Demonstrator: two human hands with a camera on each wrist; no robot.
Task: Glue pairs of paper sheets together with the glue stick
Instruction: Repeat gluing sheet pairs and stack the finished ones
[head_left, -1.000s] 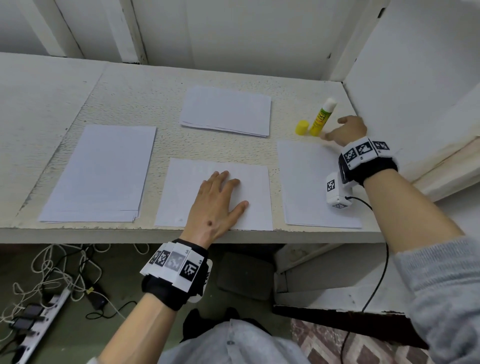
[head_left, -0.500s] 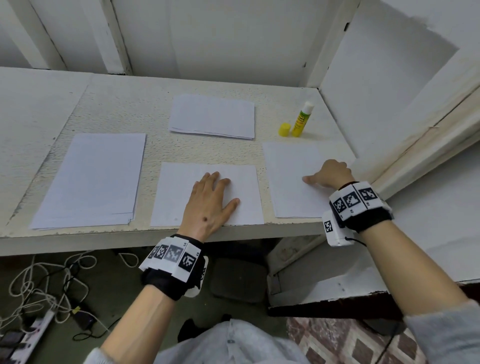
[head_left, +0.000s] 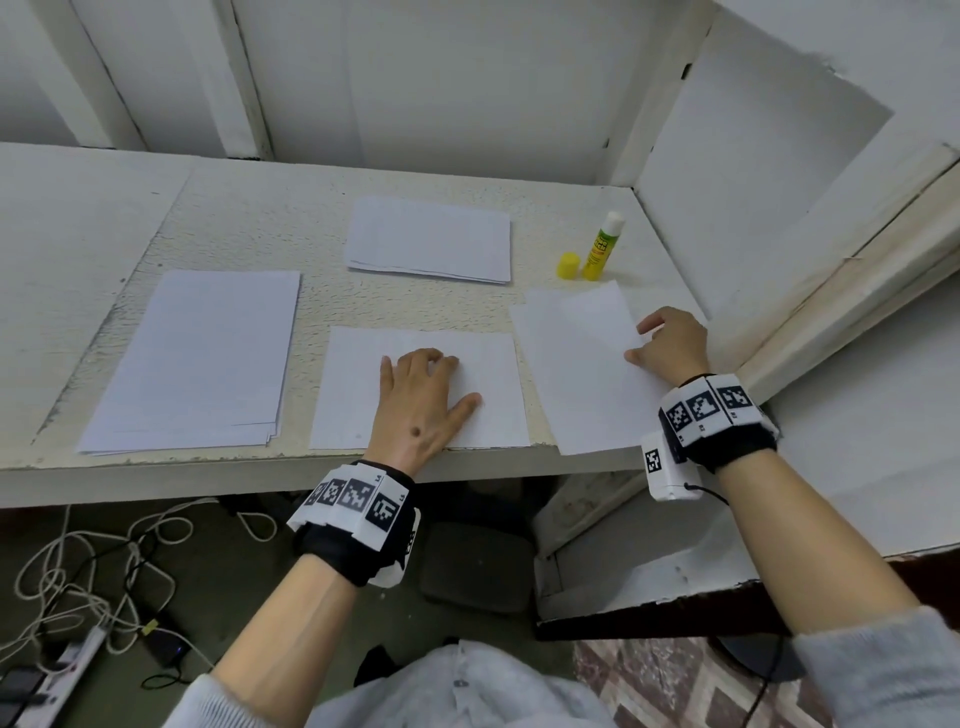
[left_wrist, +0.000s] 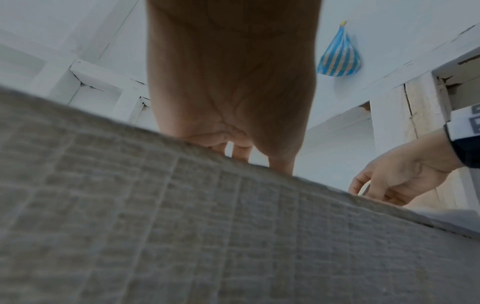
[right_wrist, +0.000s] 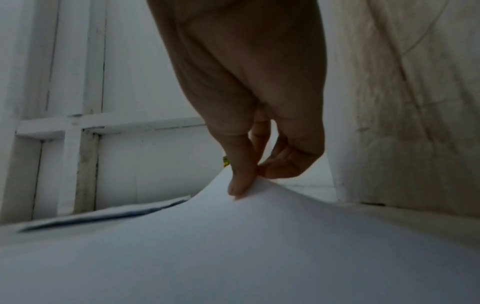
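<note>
Both hands are on paper: the right hand (head_left: 670, 345) pinches the right edge of a single sheet (head_left: 576, 364) between thumb and fingertips, and the right wrist view shows that edge bowed up off the bench (head_left: 249, 218). The left hand (head_left: 421, 405) lies flat, fingers only lightly bent, pressing down the middle sheet (head_left: 488, 364) at the near edge.

Just beyond the lifted sheet, the glue stick (head_left: 602, 247) stands upright and uncapped, its yellow cap (head_left: 568, 265) beside it; neither hand touches it. I judge the middle sheet is probably already glued and the right one is about to be laid over it, though no glue film is visible.

A small pile (head_left: 431, 239) lies far centre, perhaps finished pairs. A thicker stack (head_left: 202, 353) on the left suggests much work remains.
</note>
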